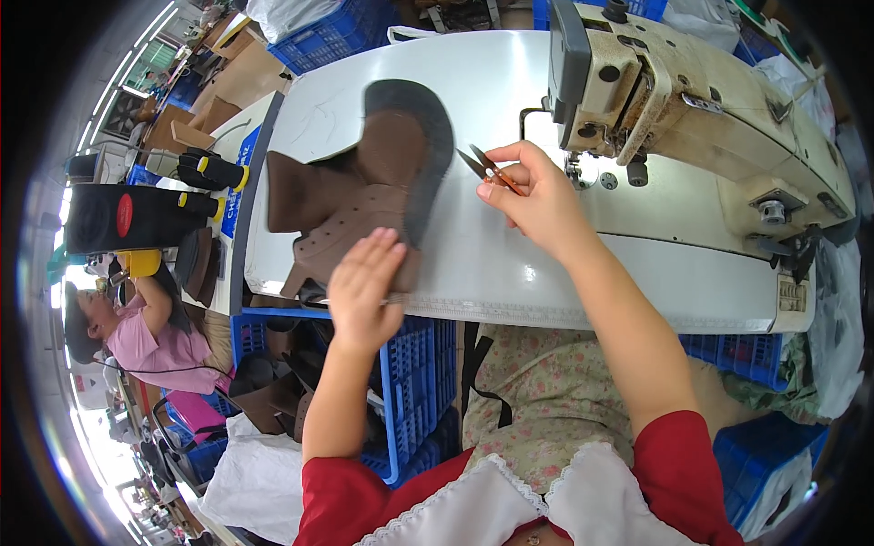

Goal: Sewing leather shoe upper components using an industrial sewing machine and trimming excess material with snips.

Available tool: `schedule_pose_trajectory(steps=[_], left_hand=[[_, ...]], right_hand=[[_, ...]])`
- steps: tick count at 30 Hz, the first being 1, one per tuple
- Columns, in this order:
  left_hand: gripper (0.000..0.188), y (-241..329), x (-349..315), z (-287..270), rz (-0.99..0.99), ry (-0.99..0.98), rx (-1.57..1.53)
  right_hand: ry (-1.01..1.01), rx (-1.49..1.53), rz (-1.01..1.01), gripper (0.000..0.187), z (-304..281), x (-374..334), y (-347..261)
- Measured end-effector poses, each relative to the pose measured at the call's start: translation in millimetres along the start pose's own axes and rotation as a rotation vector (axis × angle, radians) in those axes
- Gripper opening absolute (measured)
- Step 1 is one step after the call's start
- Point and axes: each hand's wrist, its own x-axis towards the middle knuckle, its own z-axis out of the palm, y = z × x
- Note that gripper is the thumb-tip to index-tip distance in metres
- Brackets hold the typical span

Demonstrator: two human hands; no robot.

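A brown shoe upper (364, 205) with a row of eyelets and a dark grey curved edge lies on the left part of the white sewing table (496, 273). My left hand (362, 291) rests flat on its near end, fingers stretched out and touching the material. In my right hand (543, 200) is a pair of thread snips (492, 171), held between thumb and fingers. Their pointed blades stand apart and aim left toward the curved edge, just short of it. The sewing machine's needle area (583, 173) is right beside the right hand.
A large cream sewing machine (701, 118) takes up the right side of the table. Below the near edge stands a blue crate (421, 364) with brown and black pieces. At far left, a person in a pink shirt (159, 341) works near another machine (127, 218).
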Motion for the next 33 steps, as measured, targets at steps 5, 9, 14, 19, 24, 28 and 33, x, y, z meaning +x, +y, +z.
schedule_pose_trajectory(steps=[5,9,14,19,24,28,33], left_hand=[[0.043,-6.4,-1.3,-28.4,-0.243,0.264,-0.275],[0.045,-16.4,-9.8,-32.4,-0.306,0.245,-0.412],[0.043,-10.2,-5.0,-29.4,-0.344,0.296,-0.483],[0.040,-12.2,-7.4,-31.6,-0.404,0.323,-0.549],[0.041,-13.1,-12.2,-31.3,-0.378,0.304,-0.535],[0.041,-12.2,-8.9,-26.6,-0.360,0.296,-0.506],[0.047,-26.7,-15.5,-32.9,-0.494,0.459,-0.585]], right_hand=[[0.066,-0.521,-0.234,0.032,3.6,-7.2,-13.7],[0.022,-0.510,-0.334,0.028,26.1,0.2,-21.3],[-0.031,-0.391,-0.266,0.034,34.0,7.7,-37.0],[-0.060,-0.428,-0.225,0.035,40.7,15.0,-46.9],[-0.149,-0.387,-0.195,0.033,46.5,23.4,-51.0],[-0.135,-0.383,-0.213,0.031,44.1,26.1,-46.9],[-0.156,-0.404,-0.285,0.026,22.8,13.1,-32.6]])
